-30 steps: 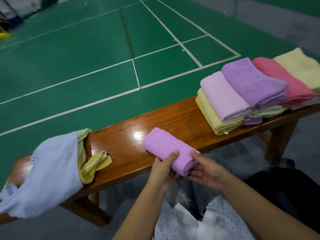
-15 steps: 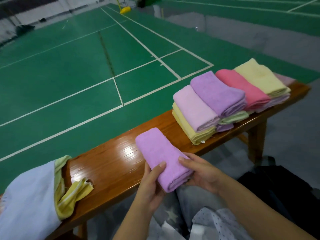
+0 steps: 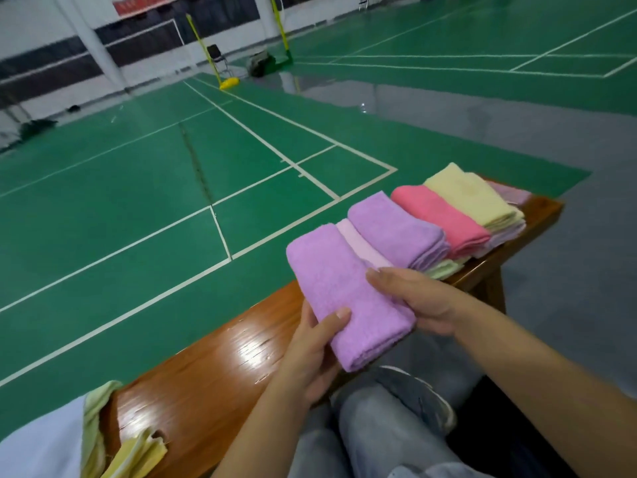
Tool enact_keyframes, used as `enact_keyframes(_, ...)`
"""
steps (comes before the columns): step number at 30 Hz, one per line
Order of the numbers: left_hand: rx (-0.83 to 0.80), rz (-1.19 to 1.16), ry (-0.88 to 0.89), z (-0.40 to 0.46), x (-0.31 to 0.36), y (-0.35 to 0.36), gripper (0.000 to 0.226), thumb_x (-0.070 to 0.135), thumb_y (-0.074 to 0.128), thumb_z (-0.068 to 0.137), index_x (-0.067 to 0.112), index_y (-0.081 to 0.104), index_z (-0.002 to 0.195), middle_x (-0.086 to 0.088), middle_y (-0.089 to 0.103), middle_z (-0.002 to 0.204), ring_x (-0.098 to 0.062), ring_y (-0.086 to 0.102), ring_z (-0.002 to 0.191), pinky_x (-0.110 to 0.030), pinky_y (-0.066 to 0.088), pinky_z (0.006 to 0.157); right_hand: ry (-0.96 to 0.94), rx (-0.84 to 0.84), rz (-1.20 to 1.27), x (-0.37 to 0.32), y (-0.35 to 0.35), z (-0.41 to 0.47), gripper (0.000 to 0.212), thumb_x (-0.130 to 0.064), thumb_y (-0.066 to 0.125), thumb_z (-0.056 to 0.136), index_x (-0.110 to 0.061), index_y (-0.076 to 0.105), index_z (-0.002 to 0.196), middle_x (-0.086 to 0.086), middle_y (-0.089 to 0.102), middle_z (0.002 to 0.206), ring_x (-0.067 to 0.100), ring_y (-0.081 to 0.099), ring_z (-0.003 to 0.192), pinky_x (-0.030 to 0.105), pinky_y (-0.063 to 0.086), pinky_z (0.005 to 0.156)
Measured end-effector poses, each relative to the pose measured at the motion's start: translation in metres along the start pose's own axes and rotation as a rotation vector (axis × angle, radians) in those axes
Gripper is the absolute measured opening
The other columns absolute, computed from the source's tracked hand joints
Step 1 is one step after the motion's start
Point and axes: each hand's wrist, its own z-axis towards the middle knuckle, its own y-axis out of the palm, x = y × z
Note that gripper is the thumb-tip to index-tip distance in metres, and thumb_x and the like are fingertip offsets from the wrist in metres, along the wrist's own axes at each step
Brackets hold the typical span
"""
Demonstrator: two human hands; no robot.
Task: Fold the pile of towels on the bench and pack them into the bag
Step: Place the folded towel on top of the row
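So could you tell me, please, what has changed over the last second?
The folded purple towel, lying on the bench before, now sits lifted in the left hand and right hand, carried right toward the folded stack. Both hands kept their hold. The stack and the bag stayed put.

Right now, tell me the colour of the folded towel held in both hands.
Lilac purple, plain with no pattern; the folded towel shows best in the head view.

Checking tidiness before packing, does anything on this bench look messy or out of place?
The yellow towel at the bag mouth hangs out crumpled. The folded stack looks neat.
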Motion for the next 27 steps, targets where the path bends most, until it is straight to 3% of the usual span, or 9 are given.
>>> enact_keyframes(3,0.020,0.059,-0.008,0.022,0.014,0.020,0.067,0.007,0.071,0.073,0.020,0.045,0.134,-0.012,0.063,0.127,-0.036,0.060,0.117,-0.058,0.046,0.098,-0.023,0.149,-0.223,-0.027,-0.013,0.004,0.059,-0.030,0.073,0.069,-0.001,0.058,0.118,0.012,0.070,0.110,0.025,0.066,0.103,0.042,0.053,0.092)
enact_keyframes(9,-0.008,0.269,-0.037,0.085,0.042,0.069,0.075,0.017,0.079,0.072,0.023,0.041,0.136,-0.009,0.059,0.130,-0.033,0.063,0.111,-0.044,0.057,0.079,-0.145,0.337,-0.451,-0.097,-0.054,0.012,0.034,-0.010,0.069,0.083,-0.006,0.059,0.116,0.014,0.068,0.109,0.028,0.066,0.097,0.042,0.054,0.086)
enact_keyframes(15,-0.026,0.420,0.009,0.147,0.046,0.114,0.062,0.010,0.070,0.085,0.012,0.038,0.138,-0.010,0.058,0.129,-0.030,0.064,0.109,-0.041,0.059,0.075,-0.206,0.424,-0.462,-0.143,-0.099,0.015,0.018,-0.001,0.064,0.085,-0.012,0.061,0.099,0.006,0.067,0.097,0.015,0.064,0.082,0.026,0.054,0.076)
enact_keyframes(17,-0.023,0.465,0.054,0.163,0.043,0.126,0.065,0.005,0.069,0.085,0.014,0.033,0.138,-0.010,0.056,0.128,-0.029,0.065,0.107,-0.041,0.060,0.073,-0.203,0.429,-0.439,-0.150,-0.116,0.017,0.019,-0.001,0.063,0.086,-0.011,0.061,0.102,0.006,0.067,0.098,0.016,0.064,0.084,0.030,0.053,0.080)
enact_keyframes(20,-0.010,0.539,0.095,0.190,0.033,0.137,0.086,0.008,0.075,0.081,0.029,0.019,0.143,-0.013,0.049,0.135,-0.033,0.062,0.110,-0.047,0.059,0.075,-0.149,0.472,-0.429,-0.155,-0.141,0.023,0.019,-0.004,0.062,0.087,-0.007,0.060,0.106,0.010,0.066,0.100,0.020,0.064,0.085,0.037,0.052,0.085)
enact_keyframes(21,0.020,0.639,0.097,0.196,0.030,0.139,0.092,0.017,0.077,0.077,0.032,0.016,0.145,-0.014,0.046,0.138,-0.034,0.060,0.112,-0.050,0.058,0.080,-0.106,0.496,-0.453,-0.155,-0.150,0.024,0.018,-0.006,0.063,0.088,-0.005,0.061,0.105,0.011,0.067,0.098,0.021,0.064,0.084,0.039,0.052,0.085)
enact_keyframes(23,0.068,1.088,0.112,0.207,0.023,0.140,0.096,0.034,0.073,0.075,0.029,0.015,0.151,-0.013,0.047,0.141,-0.031,0.057,0.117,-0.048,0.053,0.092,0.016,0.561,-0.591,-0.148,-0.168,0.028,0.024,-0.015,0.068,0.086,0.000,0.064,0.105,0.015,0.068,0.098,0.025,0.064,0.084,0.041,0.053,0.084)
enact_keyframes(25,0.026,1.582,0.149,0.215,0.016,0.134,0.061,0.039,0.063,0.085,0.028,0.044,0.142,-0.010,0.059,0.129,-0.028,0.059,0.113,-0.038,0.049,0.096,0.146,0.614,-0.909,-0.137,-0.180,0.029,0.031,-0.029,0.072,0.083,-0.003,0.067,0.100,0.012,0.067,0.096,0.022,0.061,0.080,0.030,0.051,0.070)
enact_keyframes(27,-0.002,1.814,0.205,0.216,0.011,0.128,0.033,0.044,0.056,0.090,0.033,0.066,0.119,-0.005,0.062,0.116,-0.024,0.058,0.108,-0.034,0.047,0.092,0.222,0.657,-1.172,-0.129,-0.183,0.029,0.038,-0.038,0.070,0.082,-0.008,0.066,0.105,0.009,0.065,0.104,0.021,0.058,0.086,0.026,0.043,0.064)
